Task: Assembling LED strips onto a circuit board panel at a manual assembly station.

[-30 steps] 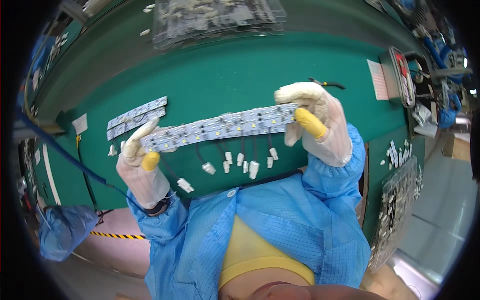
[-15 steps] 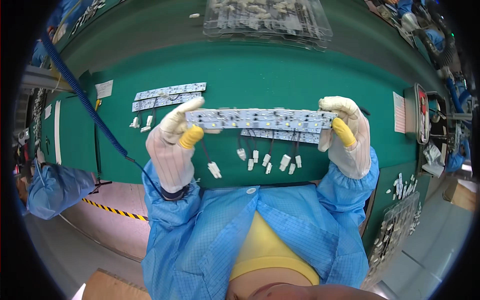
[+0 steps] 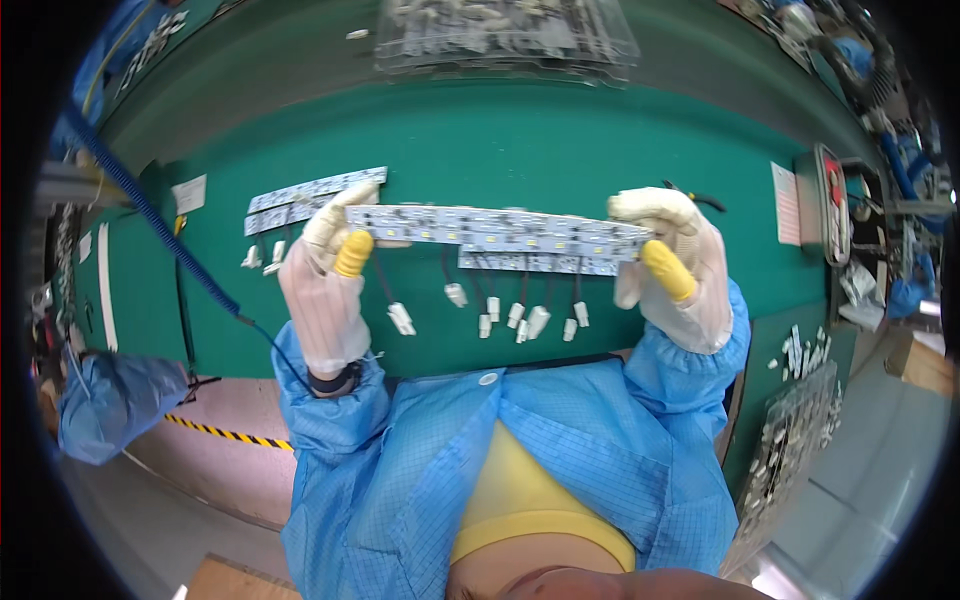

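Observation:
Both hands wear white striped gloves with yellow covers on the thumbs. My left hand (image 3: 338, 245) pinches the left end of a long white LED circuit board (image 3: 490, 229), thumb in front. My right hand (image 3: 672, 250) grips its right end the same way. The board is raised over the green table and slopes slightly down to the right. Just below its lower edge shows part of a second LED strip (image 3: 540, 262); whether it is held or lies on the table I cannot tell. Several dark wires with white connectors (image 3: 538, 321) hang or lie beneath.
More LED strips (image 3: 318, 187) lie beyond my left hand on the green table (image 3: 560, 130). Clear trays of parts (image 3: 510, 40) stand at the back. A dark tool with a yellow mark (image 3: 708, 202) lies behind my right hand. A blue coiled hose (image 3: 150, 190) crosses on the left.
The whole view has shifted a little, so most things sit further left. The board in my hands now tilts, its right end lower. Both hands keep their grip.

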